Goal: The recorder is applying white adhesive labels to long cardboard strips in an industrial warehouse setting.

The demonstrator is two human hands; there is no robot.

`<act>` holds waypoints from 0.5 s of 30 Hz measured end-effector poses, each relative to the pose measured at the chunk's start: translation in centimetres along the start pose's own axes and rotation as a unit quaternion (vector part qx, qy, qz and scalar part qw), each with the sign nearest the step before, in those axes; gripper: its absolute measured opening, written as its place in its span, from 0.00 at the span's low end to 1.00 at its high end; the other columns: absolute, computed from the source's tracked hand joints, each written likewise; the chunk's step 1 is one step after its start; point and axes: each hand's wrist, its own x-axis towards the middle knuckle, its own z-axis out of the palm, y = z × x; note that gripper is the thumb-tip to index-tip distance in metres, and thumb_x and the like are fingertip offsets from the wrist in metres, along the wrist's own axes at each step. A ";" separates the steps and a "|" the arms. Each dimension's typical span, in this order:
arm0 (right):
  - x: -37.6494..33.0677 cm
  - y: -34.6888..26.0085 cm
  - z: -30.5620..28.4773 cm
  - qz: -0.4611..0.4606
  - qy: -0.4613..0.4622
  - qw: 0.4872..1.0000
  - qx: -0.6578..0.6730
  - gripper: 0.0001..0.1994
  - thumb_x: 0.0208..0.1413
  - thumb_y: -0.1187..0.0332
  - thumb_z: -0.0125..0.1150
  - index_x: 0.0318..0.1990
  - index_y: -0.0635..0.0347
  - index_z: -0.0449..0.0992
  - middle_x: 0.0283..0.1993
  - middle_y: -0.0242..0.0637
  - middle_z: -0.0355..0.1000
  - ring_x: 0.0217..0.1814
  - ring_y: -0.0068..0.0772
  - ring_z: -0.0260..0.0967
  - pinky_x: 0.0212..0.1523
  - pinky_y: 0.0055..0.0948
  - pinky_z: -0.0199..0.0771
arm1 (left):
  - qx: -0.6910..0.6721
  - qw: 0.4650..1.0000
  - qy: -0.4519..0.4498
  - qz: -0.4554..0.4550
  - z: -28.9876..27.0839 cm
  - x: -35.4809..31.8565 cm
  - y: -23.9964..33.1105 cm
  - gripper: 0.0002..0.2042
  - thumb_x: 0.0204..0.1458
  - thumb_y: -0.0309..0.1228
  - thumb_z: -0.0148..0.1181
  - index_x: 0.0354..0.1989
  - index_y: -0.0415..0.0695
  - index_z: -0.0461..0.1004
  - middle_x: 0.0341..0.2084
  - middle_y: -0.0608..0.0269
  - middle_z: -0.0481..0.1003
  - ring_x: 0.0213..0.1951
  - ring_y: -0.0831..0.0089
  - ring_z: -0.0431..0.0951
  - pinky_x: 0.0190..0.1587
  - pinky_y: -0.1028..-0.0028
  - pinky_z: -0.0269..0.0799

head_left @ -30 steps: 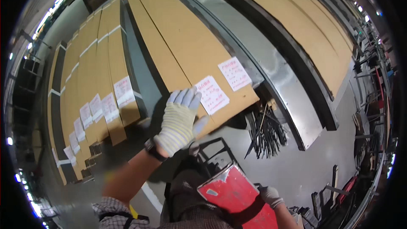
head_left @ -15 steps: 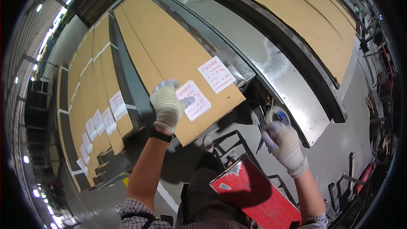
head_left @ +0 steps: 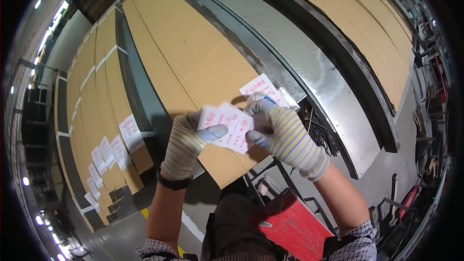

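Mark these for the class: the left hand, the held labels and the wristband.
Left hand (head_left: 183, 145): head view, on the back of the glove.
Held labels (head_left: 236, 128): head view, on the front sheet's printed face.
Wristband (head_left: 175, 182): head view, on the dark strap's middle.

Labels (head_left: 237, 128): thin paper, matt and smooth. Gloves (head_left: 297, 137): knitted cloth, matt, with a ribbed texture. Long boards (head_left: 193, 53): brown cardboard, which looked dry, matt and mostly smooth. Sheet (head_left: 333, 101): bare metal, glossy, clouded by smudges. Seat (head_left: 297, 229): painted red, with a scuffed, scratched surface; its base material could not be told. Sleeves (head_left: 355, 241): soft woven cloth, matt. Floor (head_left: 377, 174): smooth, and carried a faint sheen.
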 end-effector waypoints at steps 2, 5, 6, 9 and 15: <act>0.2 -1.1 0.0 0.042 -0.022 0.998 0.036 0.17 0.50 0.69 0.75 0.44 0.64 0.74 0.28 0.35 0.76 0.35 0.19 0.73 0.41 0.26 0.75 | 0.016 0.999 0.030 0.026 -0.7 -0.4 -0.1 0.09 0.54 0.24 0.66 0.42 0.33 0.81 0.33 0.62 0.83 0.36 0.81 0.80 0.43 0.75 0.75; 0.2 -2.2 -0.1 0.065 -0.022 0.998 0.013 0.13 0.51 0.71 0.73 0.40 0.63 0.74 0.27 0.37 0.75 0.32 0.21 0.71 0.39 0.27 0.75 | 0.136 0.981 0.116 0.080 -2.1 -1.3 -1.1 0.10 0.55 0.26 0.65 0.43 0.33 0.80 0.34 0.61 0.83 0.37 0.81 0.79 0.43 0.76 0.75; 0.5 -1.8 0.3 0.081 -0.013 0.997 -0.010 0.13 0.50 0.70 0.73 0.40 0.63 0.75 0.28 0.40 0.74 0.31 0.24 0.71 0.37 0.27 0.74 | 0.157 0.977 0.122 0.078 -2.9 -1.8 -1.2 0.11 0.58 0.30 0.64 0.43 0.33 0.79 0.34 0.63 0.81 0.37 0.81 0.78 0.41 0.77 0.74; 2.0 1.0 0.7 0.020 -0.005 0.947 -0.319 0.19 0.45 0.69 0.73 0.44 0.61 0.75 0.34 0.45 0.75 0.38 0.42 0.77 0.38 0.40 0.74 | 0.123 0.981 0.095 0.116 -5.9 -3.1 -4.3 0.12 0.57 0.32 0.66 0.38 0.33 0.79 0.33 0.65 0.78 0.37 0.80 0.75 0.38 0.78 0.73; 1.1 -0.5 -1.2 -0.021 0.133 0.882 -0.451 0.30 0.41 0.68 0.75 0.54 0.59 0.69 0.42 0.44 0.74 0.39 0.49 0.74 0.37 0.45 0.70 | 0.510 0.847 0.119 0.093 -4.2 -2.1 -8.5 0.26 0.33 0.30 0.75 0.45 0.38 0.77 0.42 0.49 0.73 0.47 0.54 0.74 0.53 0.54 0.69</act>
